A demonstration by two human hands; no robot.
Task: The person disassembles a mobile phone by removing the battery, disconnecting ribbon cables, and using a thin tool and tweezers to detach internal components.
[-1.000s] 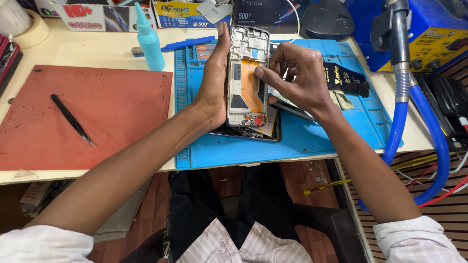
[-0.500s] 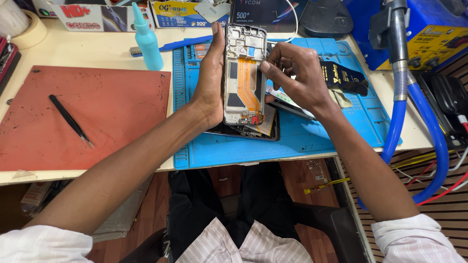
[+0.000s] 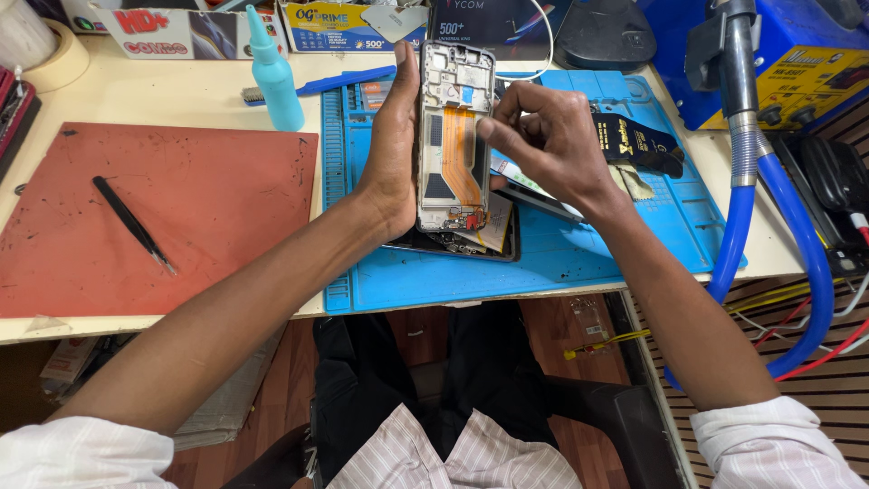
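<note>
Orange flex ribbon [image 3: 462,154] runs along the opened phone frame [image 3: 453,136], long axis twelve to six, gripped upright by the left hand [image 3: 394,154] at its nine o'clock edge above the blue mat [image 3: 579,254], while the right hand [image 3: 548,145] pinches its fingers [image 3: 493,131] shut at three o'clock, touching the frame's edge.

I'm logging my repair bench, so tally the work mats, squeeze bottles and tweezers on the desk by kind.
Work mats: 2, red mat and blue mat
Squeeze bottles: 1, turquoise bottle
Tweezers: 1, black tweezers
Total: 4
</note>
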